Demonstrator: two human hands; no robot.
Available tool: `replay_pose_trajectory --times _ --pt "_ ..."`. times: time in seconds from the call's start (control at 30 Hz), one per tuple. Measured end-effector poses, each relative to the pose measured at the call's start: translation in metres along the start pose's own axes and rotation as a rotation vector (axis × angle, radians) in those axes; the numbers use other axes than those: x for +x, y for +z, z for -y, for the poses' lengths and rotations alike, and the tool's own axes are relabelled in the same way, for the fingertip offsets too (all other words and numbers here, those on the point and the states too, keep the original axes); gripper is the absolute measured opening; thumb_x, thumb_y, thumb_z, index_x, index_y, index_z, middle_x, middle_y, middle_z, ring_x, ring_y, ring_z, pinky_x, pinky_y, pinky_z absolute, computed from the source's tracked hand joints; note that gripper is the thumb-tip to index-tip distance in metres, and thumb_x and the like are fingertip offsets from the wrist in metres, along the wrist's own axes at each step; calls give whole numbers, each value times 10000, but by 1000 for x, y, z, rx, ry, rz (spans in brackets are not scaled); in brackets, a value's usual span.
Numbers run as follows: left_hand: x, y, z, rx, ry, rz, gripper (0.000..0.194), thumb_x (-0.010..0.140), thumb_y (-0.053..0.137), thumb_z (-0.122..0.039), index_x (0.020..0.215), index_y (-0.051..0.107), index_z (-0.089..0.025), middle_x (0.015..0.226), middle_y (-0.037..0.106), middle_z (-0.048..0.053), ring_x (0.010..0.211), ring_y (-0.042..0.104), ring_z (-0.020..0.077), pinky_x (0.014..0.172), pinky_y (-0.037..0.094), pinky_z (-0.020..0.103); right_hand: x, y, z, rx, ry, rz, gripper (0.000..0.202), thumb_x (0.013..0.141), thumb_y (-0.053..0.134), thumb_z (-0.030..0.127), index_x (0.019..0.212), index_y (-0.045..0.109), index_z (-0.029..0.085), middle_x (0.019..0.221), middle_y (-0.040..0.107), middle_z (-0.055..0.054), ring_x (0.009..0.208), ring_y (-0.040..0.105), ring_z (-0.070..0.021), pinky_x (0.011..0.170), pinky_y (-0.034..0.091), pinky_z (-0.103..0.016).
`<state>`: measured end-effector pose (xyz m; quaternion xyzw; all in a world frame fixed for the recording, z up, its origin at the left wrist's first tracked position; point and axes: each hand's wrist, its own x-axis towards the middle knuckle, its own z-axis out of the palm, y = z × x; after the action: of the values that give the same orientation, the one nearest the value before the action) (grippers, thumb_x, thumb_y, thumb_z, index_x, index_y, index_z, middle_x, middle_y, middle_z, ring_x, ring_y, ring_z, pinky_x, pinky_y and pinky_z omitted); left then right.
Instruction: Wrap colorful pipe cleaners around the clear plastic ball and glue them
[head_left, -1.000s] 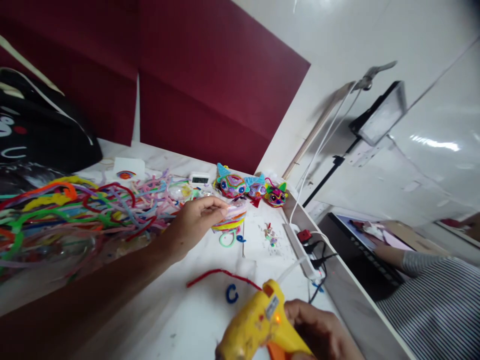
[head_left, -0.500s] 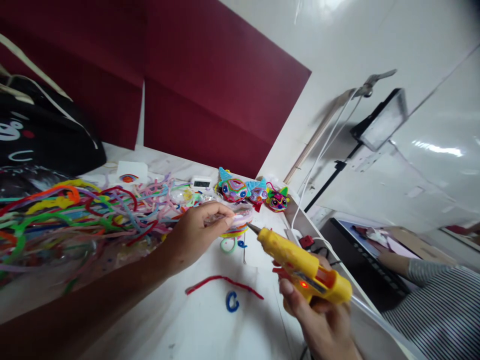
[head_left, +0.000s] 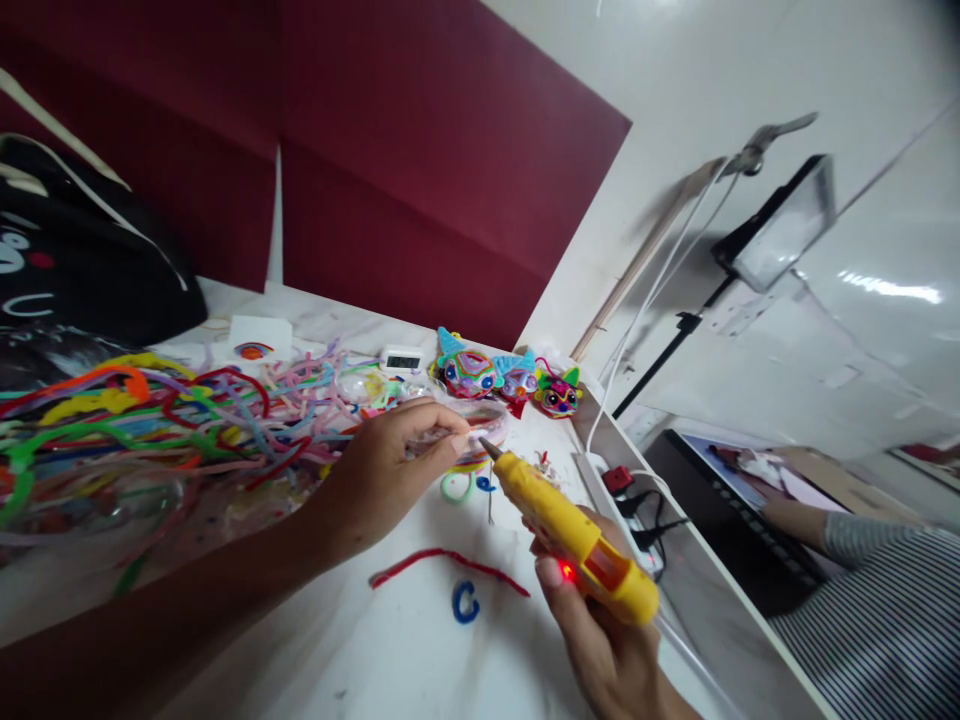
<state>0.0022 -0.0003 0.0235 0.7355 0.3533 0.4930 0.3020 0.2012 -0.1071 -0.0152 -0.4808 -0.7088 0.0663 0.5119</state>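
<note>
your left hand (head_left: 390, 465) has its thumb and index finger pinched together on the edge of a clear piece banded with bright colours (head_left: 495, 424), held up over the table (head_left: 352, 655), in front of three decorated figures (head_left: 469, 374). your right hand (head_left: 611, 625) is wrapped around a yellow glue gun (head_left: 551, 510), its fingers closed on the handle and a red light glowing beside your thumb. the gun's metal nozzle points at the piece, right by your left fingertips; you can't tell from here whether it touches.

beyond the piece, toward you, a pale green ring (head_left: 457, 488) lies just beside a small blue curl (head_left: 486, 484). nearer you are a bent red pipe cleaner (head_left: 450, 556) and, just below its middle, a blue c-shaped piece (head_left: 465, 603). a tangled heap of pipe cleaners (head_left: 165, 410) spreads to your left; a power strip (head_left: 590, 470) with a red plug (head_left: 618, 480) sits to your right.
</note>
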Motion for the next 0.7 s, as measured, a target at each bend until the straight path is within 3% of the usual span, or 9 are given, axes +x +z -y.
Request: replay_pose_trajectory --times 0.3,0.7 --pt "-1 1 -4 6 -22 32 157 851 553 -260 804 676 -176 867 702 28 843 643 194 775 448 310 4 -3 -4 -60 -71 75 152 916 565 223 1062 602 244 916 673 -49 812 671 -212 717 540 -322" --pt "-3 2 -3 -14 -41 44 166 849 563 -284 803 680 -176 866 683 23 852 633 181 784 452 292 4 -3 -7 -107 -80 108 211 932 536 218 1141 565 232 881 688 -35 783 673 -202 714 526 -330"
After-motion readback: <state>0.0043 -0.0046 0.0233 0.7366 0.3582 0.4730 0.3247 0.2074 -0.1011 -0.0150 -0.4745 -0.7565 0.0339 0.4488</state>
